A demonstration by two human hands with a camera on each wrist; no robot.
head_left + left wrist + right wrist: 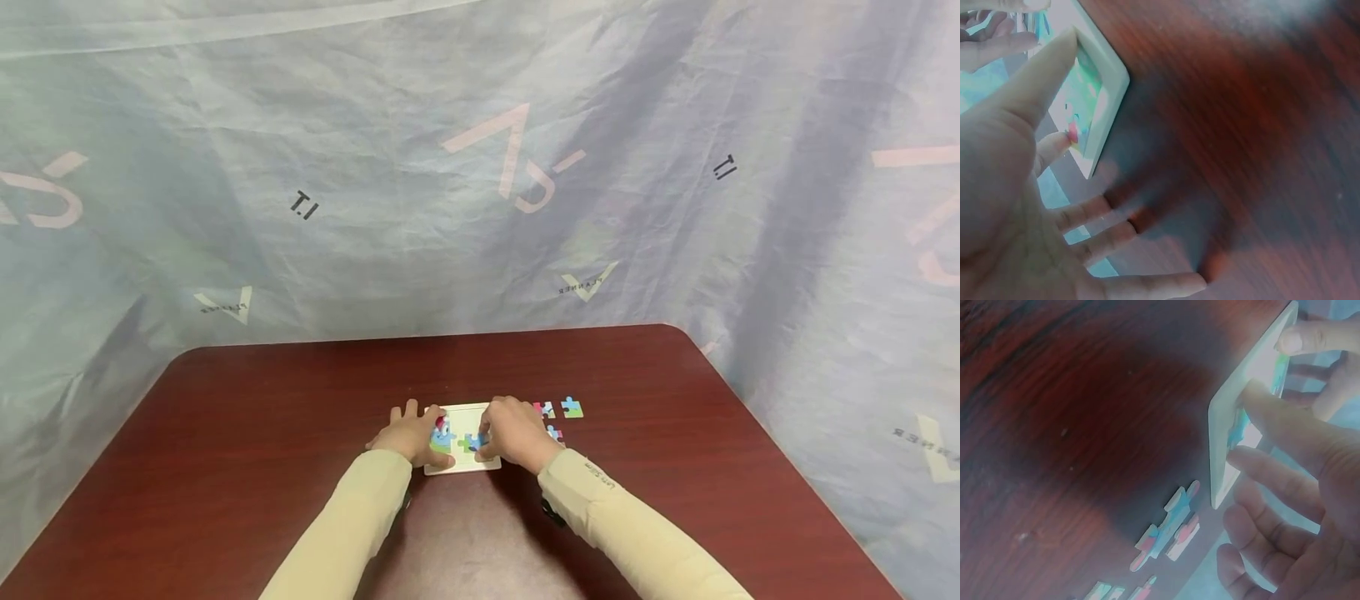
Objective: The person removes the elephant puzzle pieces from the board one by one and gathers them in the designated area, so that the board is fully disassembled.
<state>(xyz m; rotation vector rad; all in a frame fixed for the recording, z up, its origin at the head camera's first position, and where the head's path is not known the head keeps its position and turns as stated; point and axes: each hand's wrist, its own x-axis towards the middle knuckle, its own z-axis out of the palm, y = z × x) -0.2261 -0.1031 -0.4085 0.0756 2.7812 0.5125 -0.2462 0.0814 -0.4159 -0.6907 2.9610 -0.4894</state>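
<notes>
A shallow pale puzzle tray [465, 469] lies on the table with colourful jigsaw pieces inside. At its left end, a fitted section [442, 440] shows a blue cartoon figure over green. My left hand [405, 437] rests at that end, thumb and index finger on the tray and the other fingers spread straight over the table [1260, 156]. With thumb and index finger, my right hand [519, 433] pinches a blue and green jigsaw piece [469, 442] inside the tray's right part. The fingers partly cover this piece; in the right wrist view its blue edge [1237, 429] shows between the fingertips.
Several loose jigsaw pieces lie right of the tray: a blue and green one [572, 408], a red and white one [548, 410], and a blue and pink one [1169, 522]. A grey printed cloth [405, 208] hangs behind the table.
</notes>
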